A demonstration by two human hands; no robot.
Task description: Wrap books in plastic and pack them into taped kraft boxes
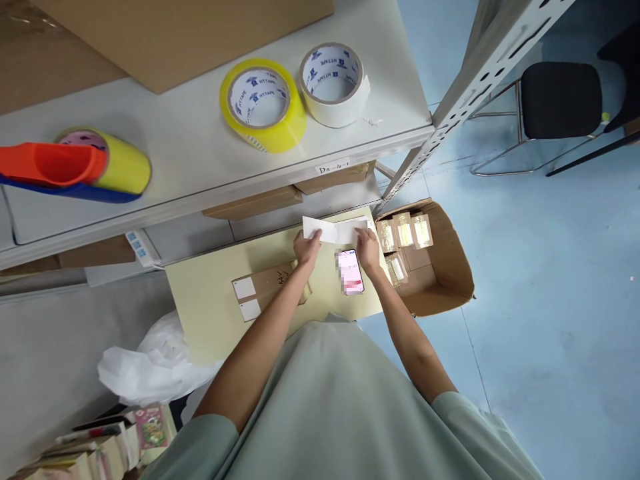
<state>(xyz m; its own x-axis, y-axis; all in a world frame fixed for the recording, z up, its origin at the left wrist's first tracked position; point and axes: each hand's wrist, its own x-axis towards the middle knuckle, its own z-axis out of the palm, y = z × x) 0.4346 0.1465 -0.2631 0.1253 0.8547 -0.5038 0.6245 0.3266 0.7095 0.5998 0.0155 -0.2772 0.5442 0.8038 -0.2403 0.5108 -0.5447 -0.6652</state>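
While the long grey shelf [185, 133] stretches right across the upper view, all the action is down below at the cream table [200, 293]. Off its right-hand end sits an open cardboard carton [445, 267], hard by the table on the blue floor. Over to the left on the tabletop lies a white-labelled brown parcel [267, 287], partly hidden by the left forearm [265, 340].

Now to the centre of it: a creased white paper [345, 233], stretched between two hands over the far side of the table! Left hand [307, 249] pinches one end, thumb on top; right hand [368, 249] nips the other between thumb and fingers.

Just below the paper lies a phone [354, 270], screen lit, part of it pixelated. Smallest of all, small packets [421, 231] line the carton's near corner, to the left.
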